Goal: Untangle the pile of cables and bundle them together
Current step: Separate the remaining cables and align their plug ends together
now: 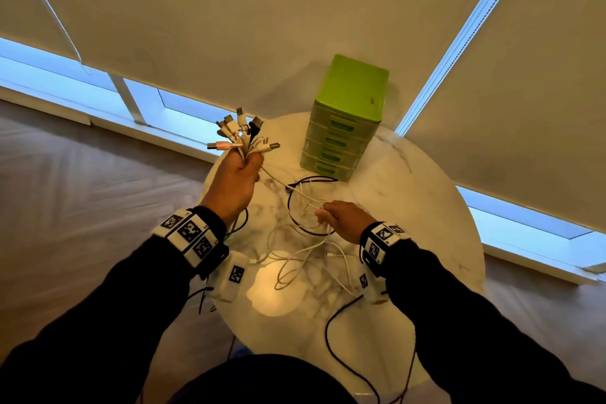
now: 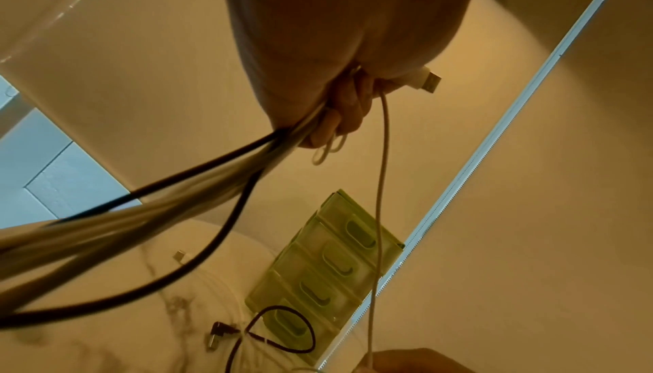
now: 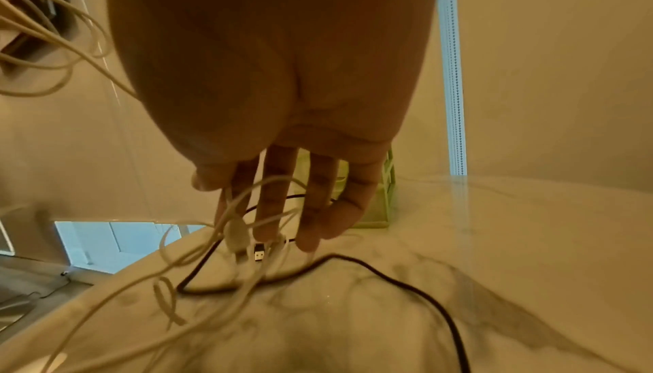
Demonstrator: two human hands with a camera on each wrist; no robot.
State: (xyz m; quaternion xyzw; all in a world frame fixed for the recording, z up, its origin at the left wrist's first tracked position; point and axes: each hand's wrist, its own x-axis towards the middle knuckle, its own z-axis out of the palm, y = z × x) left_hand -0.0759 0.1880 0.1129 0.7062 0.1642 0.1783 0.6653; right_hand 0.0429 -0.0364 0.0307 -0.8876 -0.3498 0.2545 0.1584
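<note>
My left hand (image 1: pixel 242 170) is raised over the table's back left edge and grips a bunch of cable ends (image 1: pixel 242 136), white, pink and black plugs fanning out above the fist. In the left wrist view the fingers (image 2: pixel 339 110) curl round the cords, and a white USB plug (image 2: pixel 429 82) sticks out. One white cable (image 1: pixel 282 182) runs taut from that fist down to my right hand (image 1: pixel 341 218). Its thumb and forefinger (image 3: pixel 226 200) pinch this cable among white loops. A black cable loop (image 1: pixel 314 178) and loose white cables (image 1: pixel 295 259) lie on the table.
A green drawer unit (image 1: pixel 347 115) stands at the back of the round marble table (image 1: pixel 410 207). A small black plug (image 3: pixel 259 253) lies under my right fingertips. Thin black wires (image 1: pixel 331 348) trail over the table's front edge. Wooden floor surrounds the table; blinds hang behind.
</note>
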